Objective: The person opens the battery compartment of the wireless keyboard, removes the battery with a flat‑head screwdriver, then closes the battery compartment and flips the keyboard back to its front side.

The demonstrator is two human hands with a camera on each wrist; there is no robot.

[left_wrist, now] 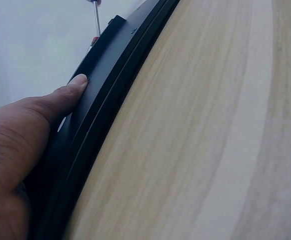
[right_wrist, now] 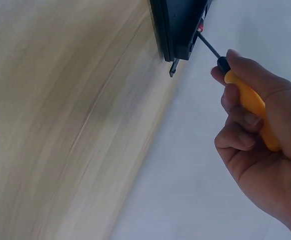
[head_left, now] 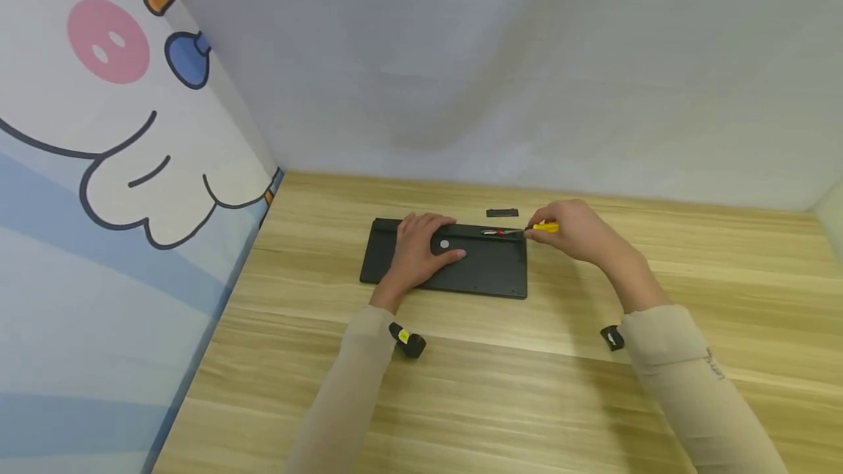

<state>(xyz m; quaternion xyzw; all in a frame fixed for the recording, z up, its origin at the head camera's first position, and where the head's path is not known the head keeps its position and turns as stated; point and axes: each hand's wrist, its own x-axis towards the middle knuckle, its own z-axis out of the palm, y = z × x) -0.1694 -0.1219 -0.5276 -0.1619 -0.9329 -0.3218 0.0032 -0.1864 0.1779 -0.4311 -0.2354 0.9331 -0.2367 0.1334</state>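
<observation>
A black keyboard (head_left: 484, 269) lies underside up on the wooden table. My left hand (head_left: 415, 251) rests spread over its left half, the thumb pressing on the back near a white round spot. In my right hand (head_left: 574, 229) is a screwdriver (right_wrist: 250, 100), gripped by its yellow handle. Its thin shaft reaches into the uncovered slot at the keyboard's top right, where the tip meets a red and silver battery (head_left: 492, 232). Just beyond the far edge lies a small black battery cover (head_left: 503, 213).
Light wood table (head_left: 461, 371) surrounds the keyboard. A pale grey wall (head_left: 494, 93) rises behind it, and a cartoon-printed panel (head_left: 132, 254) stands on the left. Black wrist cameras (head_left: 410, 342) sit at both cuffs.
</observation>
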